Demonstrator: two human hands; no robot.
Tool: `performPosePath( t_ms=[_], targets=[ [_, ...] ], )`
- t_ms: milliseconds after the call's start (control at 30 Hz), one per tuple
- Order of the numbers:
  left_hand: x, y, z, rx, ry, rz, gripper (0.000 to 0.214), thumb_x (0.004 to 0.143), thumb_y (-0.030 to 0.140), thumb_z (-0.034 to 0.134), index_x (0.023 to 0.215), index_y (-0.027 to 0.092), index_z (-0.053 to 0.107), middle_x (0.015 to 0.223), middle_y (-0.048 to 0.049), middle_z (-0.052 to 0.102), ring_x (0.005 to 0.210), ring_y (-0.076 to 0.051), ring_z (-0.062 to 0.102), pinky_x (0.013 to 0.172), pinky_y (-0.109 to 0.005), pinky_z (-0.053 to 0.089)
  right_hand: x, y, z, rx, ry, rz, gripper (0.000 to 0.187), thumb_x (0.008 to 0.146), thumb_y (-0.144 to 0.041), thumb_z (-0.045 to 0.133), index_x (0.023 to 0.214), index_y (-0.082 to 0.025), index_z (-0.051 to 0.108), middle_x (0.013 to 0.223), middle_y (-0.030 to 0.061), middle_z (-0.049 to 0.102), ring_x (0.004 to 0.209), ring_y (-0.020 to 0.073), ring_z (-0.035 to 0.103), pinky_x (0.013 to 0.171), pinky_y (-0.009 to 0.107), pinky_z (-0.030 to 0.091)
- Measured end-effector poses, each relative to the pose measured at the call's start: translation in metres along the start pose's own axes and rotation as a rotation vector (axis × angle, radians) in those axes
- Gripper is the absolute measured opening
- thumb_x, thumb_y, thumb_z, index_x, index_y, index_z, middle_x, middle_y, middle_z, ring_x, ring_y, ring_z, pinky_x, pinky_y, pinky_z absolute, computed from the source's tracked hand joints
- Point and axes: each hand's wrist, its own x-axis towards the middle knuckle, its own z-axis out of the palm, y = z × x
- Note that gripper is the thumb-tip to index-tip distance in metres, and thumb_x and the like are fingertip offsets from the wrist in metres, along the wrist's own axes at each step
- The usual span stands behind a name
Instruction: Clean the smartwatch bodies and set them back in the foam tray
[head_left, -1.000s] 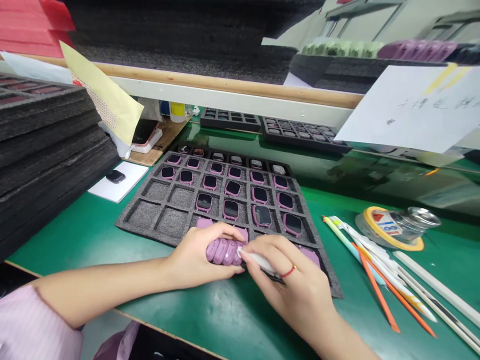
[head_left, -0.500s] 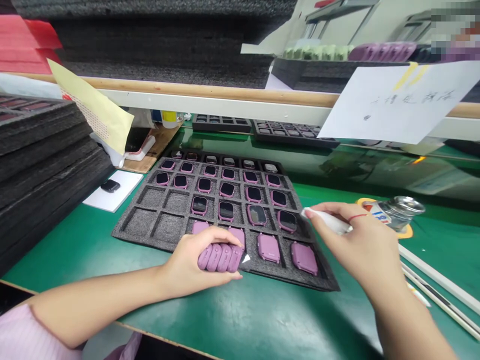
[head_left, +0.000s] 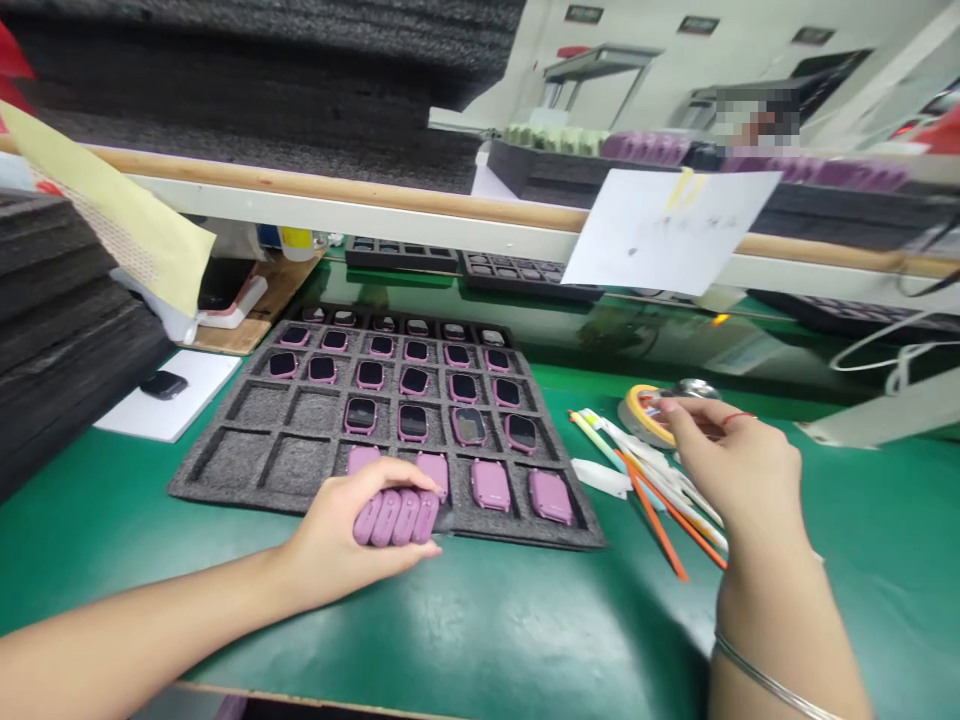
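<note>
My left hand [head_left: 341, 530] is closed around a row of several purple smartwatch cases [head_left: 397, 518], standing side by side at the front edge of a black foam tray [head_left: 225, 470]. Purple smartwatches [head_left: 469, 427] sit in many of the tray's pockets, most with dark screens up. Those in the front row lie with plain purple backs up. My right hand [head_left: 739, 460] is over the right side of the bench, thumb and forefinger brought together beside a yellow tape roll [head_left: 634, 415] and a metal-topped container [head_left: 697, 388]. Whatever those fingers hold is hidden.
Orange and white sticks [head_left: 652, 520] lie by my right hand, with a small white piece [head_left: 600, 478] beside them. A dark watch [head_left: 163, 385] rests on white paper at left. Stacked foam trays [head_left: 67, 330] rise at far left. A shelf rail [head_left: 450, 205] with hanging paper crosses above.
The view has swung right. My right hand has let go of the white piece, which lies on the bench, and has moved to the tape and container. My left hand keeps its watch cases.
</note>
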Motion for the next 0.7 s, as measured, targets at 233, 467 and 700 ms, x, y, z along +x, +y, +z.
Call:
performPosePath(
  t_ms=[233, 467, 700],
  targets=[
    [-0.001, -0.002, 0.001, 0.008, 0.012, -0.014, 0.039, 0.076, 0.025, 0.081, 0.110, 0.026, 0.064, 0.110, 0.0007, 0.074, 0.102, -0.017, 0.072, 0.092, -0.028, 0.056, 0.002, 0.023, -0.005, -0.102, -0.210, 0.083, 0.024, 0.095, -0.039, 0.065, 0.101, -0.016, 0.068, 0.095, 0.0024, 0.069, 0.084, 0.0160, 0.067, 0.080, 0.036, 0.056],
    [0.002, 0.001, 0.002, -0.009, -0.004, -0.057, 0.036, 0.075, 0.027, 0.082, 0.107, 0.024, 0.066, 0.108, -0.0024, 0.075, 0.101, -0.020, 0.072, 0.087, -0.030, 0.057, 0.008, 0.026, 0.009, 0.029, -0.138, 0.032, 0.017, 0.093, -0.034, 0.068, 0.090, -0.017, 0.067, 0.093, 0.0015, 0.068, 0.085, 0.0149, 0.066, 0.077, 0.033, 0.056],
    [0.003, 0.000, 0.006, -0.094, -0.010, -0.080, 0.040, 0.072, 0.028, 0.085, 0.108, 0.022, 0.066, 0.110, -0.0024, 0.074, 0.102, -0.020, 0.071, 0.093, -0.030, 0.054, -0.046, -0.038, 0.025, 0.631, 0.093, -0.420, 0.024, 0.095, -0.033, 0.051, 0.075, -0.026, 0.041, 0.082, 0.0065, 0.069, 0.084, 0.0205, 0.071, 0.076, 0.038, 0.056]
  ],
)
